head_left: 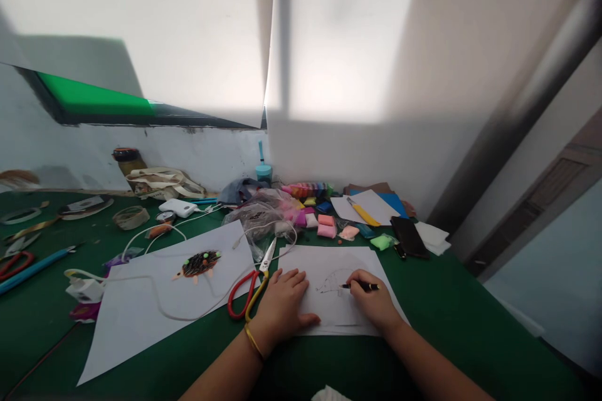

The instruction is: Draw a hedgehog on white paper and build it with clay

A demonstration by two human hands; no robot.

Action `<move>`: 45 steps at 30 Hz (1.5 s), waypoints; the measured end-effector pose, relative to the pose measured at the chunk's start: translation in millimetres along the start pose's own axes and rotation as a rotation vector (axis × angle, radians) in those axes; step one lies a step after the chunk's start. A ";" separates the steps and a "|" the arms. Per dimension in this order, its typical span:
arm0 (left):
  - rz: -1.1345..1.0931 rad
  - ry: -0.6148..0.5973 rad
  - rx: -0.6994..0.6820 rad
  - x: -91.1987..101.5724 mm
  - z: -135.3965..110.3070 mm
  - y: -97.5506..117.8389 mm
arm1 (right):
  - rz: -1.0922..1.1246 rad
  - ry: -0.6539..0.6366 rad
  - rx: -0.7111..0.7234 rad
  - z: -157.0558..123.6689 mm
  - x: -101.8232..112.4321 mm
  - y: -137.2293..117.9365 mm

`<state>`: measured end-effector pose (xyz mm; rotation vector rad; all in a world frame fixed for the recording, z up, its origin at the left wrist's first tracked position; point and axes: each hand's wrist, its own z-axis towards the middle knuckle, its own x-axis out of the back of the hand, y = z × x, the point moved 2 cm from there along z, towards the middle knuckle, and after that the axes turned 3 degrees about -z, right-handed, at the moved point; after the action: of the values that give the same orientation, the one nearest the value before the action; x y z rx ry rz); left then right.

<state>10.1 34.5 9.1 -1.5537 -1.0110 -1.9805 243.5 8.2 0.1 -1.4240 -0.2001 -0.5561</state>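
Observation:
My right hand (374, 304) grips a black pen (369, 287), its tip down on a white sheet of paper (301, 257). A thin pencil-like outline of a hedgehog (329, 281), with a pointed snout to the left and a domed back, is drawn there. My left hand (286, 301) lies flat on the left part of the sheet, fingers spread. Close to its wrist are scissors (251, 291) with red and yellow handles. On a larger sheet (141, 301) to the left sits a finished-looking clay hedgehog (201, 263) with dark spines and green dots.
A white cable (164, 313) with a charger (85, 290) crosses the left sheet. Behind the paper lie clay packs (326, 225), a plastic bag (258, 216), a yellow cutter (364, 213) and a black phone-like item (409, 237). Pliers-like tools and tape (130, 217) are at left.

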 end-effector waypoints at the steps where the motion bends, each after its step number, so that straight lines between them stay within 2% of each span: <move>1: -0.001 -0.003 -0.001 0.1 -0.1 -0.1 | 0.001 0.016 -0.007 0.1 1.2 0.0; 5: -0.002 0.004 -0.003 0.0 -0.1 -0.7 | -0.017 0.049 -0.044 2.6 3.4 2.3; 16: 0.001 -0.002 -0.004 -1.4 0.8 -0.8 | -0.057 -0.013 0.001 8.4 -0.6 6.5; 29: 0.003 0.011 -0.002 0.4 0.0 0.0 | -0.011 0.023 -0.035 6.4 0.4 8.9; 45: -0.009 -0.021 0.008 3.6 0.2 2.2 | -0.001 0.039 -0.030 0.8 5.1 2.0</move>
<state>10.8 33.6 13.1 -1.5720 -1.0339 -1.9676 248.9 7.9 0.7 -1.4412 -0.1618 -0.5892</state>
